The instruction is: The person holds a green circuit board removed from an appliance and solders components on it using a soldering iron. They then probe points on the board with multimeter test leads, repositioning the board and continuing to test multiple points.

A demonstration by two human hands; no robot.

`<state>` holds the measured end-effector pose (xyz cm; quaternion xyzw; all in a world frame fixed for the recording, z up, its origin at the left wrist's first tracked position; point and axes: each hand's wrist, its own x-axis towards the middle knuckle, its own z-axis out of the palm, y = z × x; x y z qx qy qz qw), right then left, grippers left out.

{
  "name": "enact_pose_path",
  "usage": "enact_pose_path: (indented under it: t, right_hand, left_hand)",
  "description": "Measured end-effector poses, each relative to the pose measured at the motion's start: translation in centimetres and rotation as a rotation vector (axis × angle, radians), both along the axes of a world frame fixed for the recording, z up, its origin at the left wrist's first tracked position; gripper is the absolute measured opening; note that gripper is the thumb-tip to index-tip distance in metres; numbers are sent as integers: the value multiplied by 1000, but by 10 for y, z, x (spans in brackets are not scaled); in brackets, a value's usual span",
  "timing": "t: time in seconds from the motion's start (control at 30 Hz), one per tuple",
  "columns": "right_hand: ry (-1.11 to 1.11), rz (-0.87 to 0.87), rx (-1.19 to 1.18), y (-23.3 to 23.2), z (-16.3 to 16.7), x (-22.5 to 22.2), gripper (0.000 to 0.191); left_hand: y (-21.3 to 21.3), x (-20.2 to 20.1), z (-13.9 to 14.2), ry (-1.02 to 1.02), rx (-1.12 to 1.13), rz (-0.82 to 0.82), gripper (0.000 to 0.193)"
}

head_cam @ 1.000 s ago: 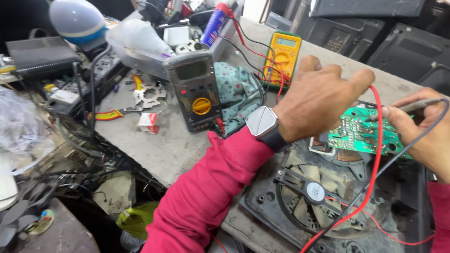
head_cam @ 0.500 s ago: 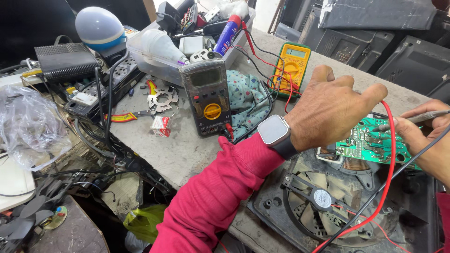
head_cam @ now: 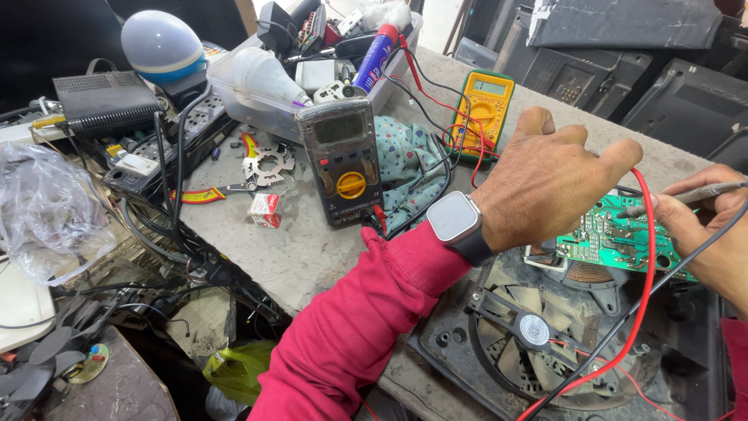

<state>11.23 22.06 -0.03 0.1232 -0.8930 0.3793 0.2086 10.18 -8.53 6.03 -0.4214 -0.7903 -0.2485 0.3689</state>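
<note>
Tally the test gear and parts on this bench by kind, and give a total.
Multimeters: 2, a grey one and a yellow one
Light bulbs: 2, a blue-banded one and a white one
Green circuit boards: 1, under the left hand
Probes: 1, in the right hand
Cooling fans: 1
Total: 7

matt green circuit board [head_cam: 615,242], rough concrete bench [head_cam: 312,249]
</note>
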Motion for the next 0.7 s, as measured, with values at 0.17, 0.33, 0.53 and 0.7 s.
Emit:
enact_pose_path:
  t: [0.17,0.33,0.53,0.7]
  right_hand:
    - [4,-2,19,7,-4,-2,24]
    - [6,-5,31,2,-2,-2,24]
    - [98,-152,267,-41,37,24,27]
    - [55,-347,478,-62,72,54,29]
  left_hand:
    - [0,0,1,8,5,-6,35]
    - [0,3,3,25,-1,24,31]
    - [-2,7,8,61,26,-3,24]
    - [-1,8,7,97,-47,-7,31]
